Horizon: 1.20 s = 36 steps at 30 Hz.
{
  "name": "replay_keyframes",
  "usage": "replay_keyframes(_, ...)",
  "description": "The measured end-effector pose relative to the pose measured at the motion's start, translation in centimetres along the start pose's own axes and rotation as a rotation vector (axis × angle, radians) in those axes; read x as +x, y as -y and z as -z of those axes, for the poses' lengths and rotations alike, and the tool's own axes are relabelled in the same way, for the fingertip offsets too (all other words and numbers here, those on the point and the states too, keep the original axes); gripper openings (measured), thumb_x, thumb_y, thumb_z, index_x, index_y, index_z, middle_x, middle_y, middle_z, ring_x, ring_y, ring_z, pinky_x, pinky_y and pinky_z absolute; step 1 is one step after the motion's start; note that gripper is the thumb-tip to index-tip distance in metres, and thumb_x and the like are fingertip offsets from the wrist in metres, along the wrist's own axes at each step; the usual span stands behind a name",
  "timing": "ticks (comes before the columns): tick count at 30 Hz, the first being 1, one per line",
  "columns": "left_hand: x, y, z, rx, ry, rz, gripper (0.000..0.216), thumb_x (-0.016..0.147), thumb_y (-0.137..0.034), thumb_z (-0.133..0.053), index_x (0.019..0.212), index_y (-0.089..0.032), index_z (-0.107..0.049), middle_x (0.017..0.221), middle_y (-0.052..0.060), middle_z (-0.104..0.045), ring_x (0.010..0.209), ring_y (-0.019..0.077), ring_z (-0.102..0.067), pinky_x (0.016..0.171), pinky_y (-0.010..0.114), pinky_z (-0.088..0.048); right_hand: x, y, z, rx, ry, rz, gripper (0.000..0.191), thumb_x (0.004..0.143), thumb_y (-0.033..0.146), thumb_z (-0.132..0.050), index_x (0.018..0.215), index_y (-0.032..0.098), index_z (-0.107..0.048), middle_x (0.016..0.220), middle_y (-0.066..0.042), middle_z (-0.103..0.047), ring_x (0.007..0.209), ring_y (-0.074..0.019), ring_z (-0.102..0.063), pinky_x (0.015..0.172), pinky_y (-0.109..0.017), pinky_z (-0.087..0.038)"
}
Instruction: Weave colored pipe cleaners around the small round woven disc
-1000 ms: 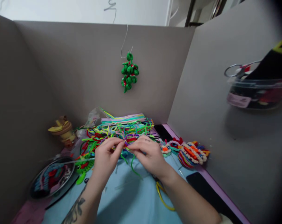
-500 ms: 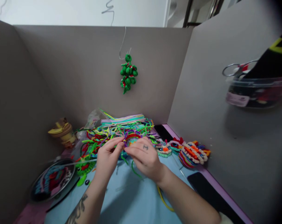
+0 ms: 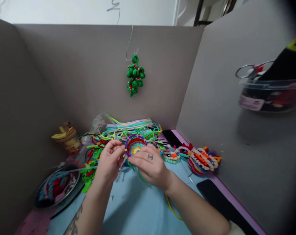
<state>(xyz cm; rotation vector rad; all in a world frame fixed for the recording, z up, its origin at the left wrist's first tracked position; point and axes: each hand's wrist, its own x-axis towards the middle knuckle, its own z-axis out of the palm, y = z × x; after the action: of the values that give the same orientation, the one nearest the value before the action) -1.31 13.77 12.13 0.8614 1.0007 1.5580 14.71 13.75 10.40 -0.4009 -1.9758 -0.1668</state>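
Observation:
A round, cup-shaped piece of coloured pipe cleaners [image 3: 135, 137] is held up over the table, its purple rim and red, teal and yellow inner rings facing me. My right hand [image 3: 150, 163] grips its lower right side, thumb and fingers closed. At its left edge, my left hand [image 3: 111, 160] is closed in a pinch. A thin pink pipe cleaner [image 3: 120, 170] hangs below those left fingers; its upper end is hidden. Green strands [image 3: 141, 178] dangle under the right hand. Behind the hands lies a tangled heap of bright pipe cleaners [image 3: 106, 135].
Finished-looking colourful pieces [image 3: 203, 161] lie at right, near a black phone-like slab [image 3: 171, 138]. A dark oval tray [image 3: 74, 182] with pipe cleaners stands at left, by a beige pot-like object [image 3: 71, 143]. Grey partitions [image 3: 94, 71] surround the table; a clear bin [image 3: 267, 98] with scissors hangs right.
My left hand has drawn slightly left and down from the rim, its fingers curling more. The round piece has shifted left and shows more of its inside. The view tilted slightly.

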Motion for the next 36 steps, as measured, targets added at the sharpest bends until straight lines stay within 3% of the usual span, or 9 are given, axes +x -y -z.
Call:
replay_keyframes(6, 0.3, 1.7, 0.0, 0.023, 0.016, -0.073, 0.031, 0.059, -0.035, -0.081, 0.073, -0.015, -0.062, 0.053, -0.006, -0.054, 0.043, 0.0051, -0.044, 0.042, 0.016, -0.035, -0.2, -0.4, -0.1, 0.071, -0.022, -0.05, 0.03, 0.085, 0.007, -0.051, 0.106, 0.022, -0.066, 0.087, -0.003, -0.073, 0.081, -0.0167, -0.06, 0.079, -0.036, -0.045)
replay_keyframes(10, 0.3, 2.3, 0.7, 0.257, 0.017, -0.237, 0.022, 0.073, -0.037, -0.071, 0.078, -0.016, -0.068, 0.064, -0.001, -0.06, 0.056, 0.0095, -0.052, 0.053, 0.02, -0.042, -0.2, -0.3, -0.2, 0.108, -0.046, -0.113, 0.03, 0.085, 0.006, -0.053, 0.104, 0.024, -0.067, 0.087, -0.002, -0.073, 0.082, -0.0167, -0.061, 0.083, -0.038, -0.046)
replay_keyframes(13, 0.1, 1.8, 0.9, 0.434, 0.058, -0.417, 0.018, 0.078, -0.033, -0.066, 0.073, -0.017, -0.071, 0.078, 0.003, -0.062, 0.072, 0.0135, -0.056, 0.065, 0.024, -0.046, 0.0, -0.2, -0.1, 0.141, -0.092, -0.158, 0.025, 0.084, 0.007, -0.057, 0.101, 0.023, -0.068, 0.085, -0.003, -0.073, 0.079, -0.0164, -0.062, 0.078, -0.036, -0.048)
replay_keyframes(16, 0.1, 1.5, 0.8, 0.452, 0.132, -0.504, 0.013, 0.077, -0.031, -0.067, 0.077, -0.019, -0.073, 0.085, 0.004, -0.06, 0.082, 0.016, -0.056, 0.069, 0.025, -0.046, 0.5, -0.1, 0.1, 0.212, -0.16, -0.243, 0.019, 0.085, 0.01, -0.059, 0.095, 0.023, -0.07, 0.079, -0.002, -0.073, 0.074, -0.015, -0.063, 0.073, -0.034, -0.049)
replay_keyframes(22, 0.2, 1.8, 0.7, 0.378, 0.207, -0.41, 0.013, 0.075, -0.031, -0.071, 0.072, -0.019, -0.071, 0.075, 0.001, -0.053, 0.073, 0.0138, -0.049, 0.065, 0.024, -0.042, 0.8, -0.5, 0.4, 0.365, -0.156, -0.439, 0.012, 0.082, 0.013, -0.065, 0.084, 0.023, -0.071, 0.074, 0.0, -0.072, 0.07, -0.0141, -0.064, 0.071, -0.031, -0.049)
replay_keyframes(28, 0.1, 1.7, 0.7, 0.257, 0.265, -0.227, 0.026, 0.075, -0.037, -0.07, 0.064, -0.016, -0.061, 0.07, 0.0, -0.047, 0.067, 0.012, -0.044, 0.062, 0.023, -0.037, 0.6, -0.7, 0.0, 0.427, -0.095, -0.679, 0.011, 0.078, 0.014, -0.067, 0.086, 0.02, -0.069, 0.082, -0.001, -0.071, 0.077, -0.0149, -0.064, 0.07, -0.027, -0.049)
replay_keyframes(32, 0.1, 1.7, 0.8, 0.227, 0.285, -0.154, 0.028, 0.073, -0.04, -0.071, 0.067, -0.016, -0.059, 0.072, 0.0, -0.047, 0.067, 0.012, -0.043, 0.061, 0.022, -0.038, 0.7, -0.8, 0.1, 0.446, -0.04, -0.705, 0.006, 0.078, 0.017, -0.067, 0.083, 0.02, -0.068, 0.079, -0.001, -0.07, 0.074, -0.0151, -0.064, 0.07, -0.027, -0.049)
replay_keyframes(36, 0.1, 1.7, 0.9, 0.238, 0.352, -0.137, 0.026, 0.078, -0.042, -0.066, 0.077, -0.017, -0.06, 0.078, 0.001, -0.052, 0.073, 0.0137, -0.047, 0.067, 0.023, -0.041, 0.7, -0.6, 0.1, 0.331, -0.057, -0.624, 0.006, 0.079, 0.016, -0.066, 0.081, 0.02, -0.068, 0.078, -0.001, -0.07, 0.076, -0.0154, -0.062, 0.071, -0.029, -0.048)
